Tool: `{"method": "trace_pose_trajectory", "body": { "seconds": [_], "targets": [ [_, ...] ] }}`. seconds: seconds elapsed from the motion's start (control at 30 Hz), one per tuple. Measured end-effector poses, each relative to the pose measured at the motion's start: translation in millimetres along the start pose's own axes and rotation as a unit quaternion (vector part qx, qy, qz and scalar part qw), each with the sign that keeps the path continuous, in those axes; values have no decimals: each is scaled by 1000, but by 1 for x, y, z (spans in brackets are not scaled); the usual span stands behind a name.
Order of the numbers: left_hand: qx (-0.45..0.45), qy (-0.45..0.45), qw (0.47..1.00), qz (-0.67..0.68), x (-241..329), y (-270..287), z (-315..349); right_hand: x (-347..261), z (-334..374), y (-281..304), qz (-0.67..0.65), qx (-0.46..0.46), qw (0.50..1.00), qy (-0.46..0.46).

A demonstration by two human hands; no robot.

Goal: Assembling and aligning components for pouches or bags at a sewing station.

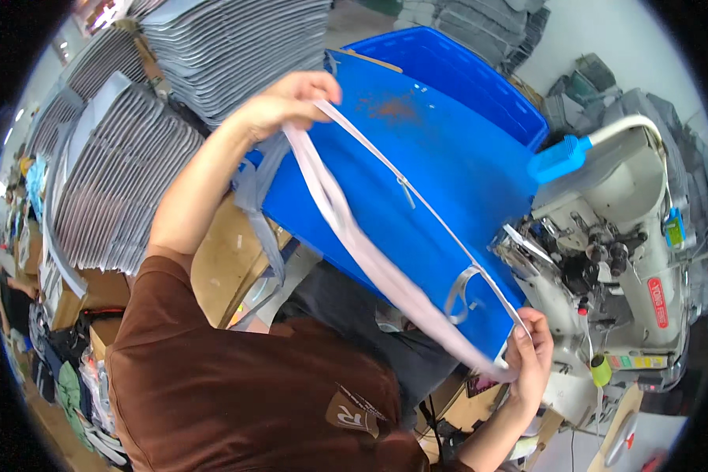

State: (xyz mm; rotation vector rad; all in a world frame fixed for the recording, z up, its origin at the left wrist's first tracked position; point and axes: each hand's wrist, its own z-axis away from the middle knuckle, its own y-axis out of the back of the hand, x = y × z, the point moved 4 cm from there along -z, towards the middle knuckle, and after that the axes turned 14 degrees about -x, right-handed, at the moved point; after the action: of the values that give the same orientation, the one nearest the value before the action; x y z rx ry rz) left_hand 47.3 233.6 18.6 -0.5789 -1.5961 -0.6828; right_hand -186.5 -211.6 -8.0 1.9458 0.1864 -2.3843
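Note:
A long pale pinkish-white fabric band (374, 259) is stretched as a narrow loop between my two hands, above a blue tabletop (448, 173). My left hand (291, 102), raised at the far left side of the table, grips one end with bent fingers. At the near right, my right hand (531, 354) pinches the other end between thumb and fingers. From the band's thin far edge hang a short narrow tab (407, 193) and a small curled fabric loop (458, 295). The lower strip is slightly blurred.
A sewing machine (621, 197) stands right of the tabletop, with a light-blue lamp head (560, 160) beside it. Behind is a blue plastic bin (480, 79). Tall stacks of grey pieces (126, 173) rise at left. Grey fabric strips (263, 212) hang over the table's left edge.

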Motion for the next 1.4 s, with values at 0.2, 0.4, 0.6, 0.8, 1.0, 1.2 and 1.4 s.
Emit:
{"method": "trace_pose_trajectory", "body": {
  "seconds": [0.2,0.4,0.6,0.8,1.0,1.2,1.4],
  "targets": [
    [197,22,979,43,-11,19,-33,17,-15,-11,-98,-46,994,-33],
    [202,-21,779,-594,-57,-62,-94,20,-10,-2,463,177,867,47],
    [-7,-170,978,-124,-24,-205,-132,-64,32,24,667,378,621,163],
    [-70,-145,985,-67,-32,-212,-150,-62,19,65,705,316,624,113],
    [-90,-117,989,19,-37,-228,-164,-63,29,73,710,331,610,118],
    [-109,-88,990,-2,-39,-227,-159,-58,32,68,708,357,595,132],
    [-33,-98,955,-278,-41,-229,-131,-20,20,-7,637,206,723,171]
  ]
}}
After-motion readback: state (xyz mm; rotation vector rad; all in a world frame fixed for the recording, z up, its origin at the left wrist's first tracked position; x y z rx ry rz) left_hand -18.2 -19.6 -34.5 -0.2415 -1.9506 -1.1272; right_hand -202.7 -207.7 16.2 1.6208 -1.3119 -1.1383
